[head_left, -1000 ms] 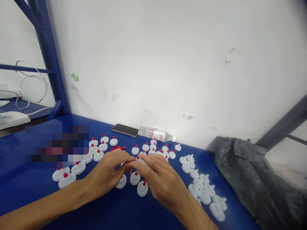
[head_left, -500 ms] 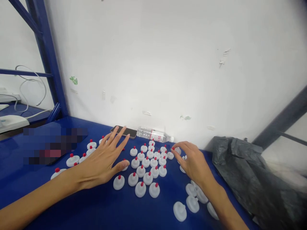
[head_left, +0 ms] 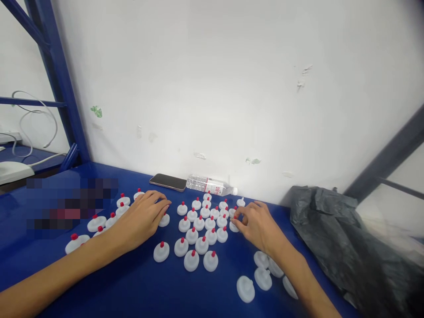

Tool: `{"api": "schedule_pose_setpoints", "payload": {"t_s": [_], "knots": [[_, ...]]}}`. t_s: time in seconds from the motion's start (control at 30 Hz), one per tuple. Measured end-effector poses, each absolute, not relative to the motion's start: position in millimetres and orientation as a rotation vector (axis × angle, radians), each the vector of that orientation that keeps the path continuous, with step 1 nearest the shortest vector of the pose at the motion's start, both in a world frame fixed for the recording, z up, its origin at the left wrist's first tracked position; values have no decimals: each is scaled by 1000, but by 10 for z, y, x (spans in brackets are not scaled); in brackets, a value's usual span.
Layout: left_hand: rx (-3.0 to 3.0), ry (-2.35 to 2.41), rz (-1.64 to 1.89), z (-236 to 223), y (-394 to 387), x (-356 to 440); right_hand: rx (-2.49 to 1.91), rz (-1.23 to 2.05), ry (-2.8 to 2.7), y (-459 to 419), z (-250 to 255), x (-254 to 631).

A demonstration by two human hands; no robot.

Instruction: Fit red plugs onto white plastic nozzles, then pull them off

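Note:
My left hand (head_left: pixel 145 212) is closed, thumb and fingers drawn together above a white disc-shaped lid (head_left: pixel 163 221). A speck of red shows at its fingertips; what they pinch is mostly hidden. On the right, my right hand (head_left: pixel 256 223) pinches a small red cap on the nozzle of another white lid (head_left: pixel 234 226), which rests on the table. Between the hands stand several white lids with red caps (head_left: pixel 199 223), nozzles up, in a loose cluster. More capped lids (head_left: pixel 96 223) lie left, partly behind my left forearm. Uncapped white lids (head_left: pixel 245 289) are near my right forearm.
A phone (head_left: pixel 168 182) and a clear water bottle (head_left: pixel 212 184) lie along the wall at the back of the blue table (head_left: pixel 132 282). A dark plastic bag (head_left: pixel 324 221) slumps at the right edge. Blue metal posts (head_left: pixel 59 70) rise at the left.
My left hand has drawn back from over the phone, and its spread fingers have closed. My right hand has come slightly nearer, onto a lid. An uncapped lid at the back now shows.

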State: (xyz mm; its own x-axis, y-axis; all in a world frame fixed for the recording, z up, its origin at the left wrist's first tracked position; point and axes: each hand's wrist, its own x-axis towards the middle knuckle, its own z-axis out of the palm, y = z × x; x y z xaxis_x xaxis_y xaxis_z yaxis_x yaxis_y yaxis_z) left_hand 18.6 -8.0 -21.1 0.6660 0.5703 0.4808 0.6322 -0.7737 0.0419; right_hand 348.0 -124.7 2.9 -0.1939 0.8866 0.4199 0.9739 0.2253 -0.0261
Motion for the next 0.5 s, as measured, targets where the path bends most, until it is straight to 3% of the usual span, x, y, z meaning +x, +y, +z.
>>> {"api": "schedule_pose_setpoints", "payload": {"t_s": [0.27, 0.5], "knots": [[-2732, -1053, -833, -170, -106, 205, -1892, -214, -2096, -1236, 87, 3426], [-2780, -1056, -827, -158, -170, 225, -2081, -356, -1896, -1297, 266, 3472]]}}
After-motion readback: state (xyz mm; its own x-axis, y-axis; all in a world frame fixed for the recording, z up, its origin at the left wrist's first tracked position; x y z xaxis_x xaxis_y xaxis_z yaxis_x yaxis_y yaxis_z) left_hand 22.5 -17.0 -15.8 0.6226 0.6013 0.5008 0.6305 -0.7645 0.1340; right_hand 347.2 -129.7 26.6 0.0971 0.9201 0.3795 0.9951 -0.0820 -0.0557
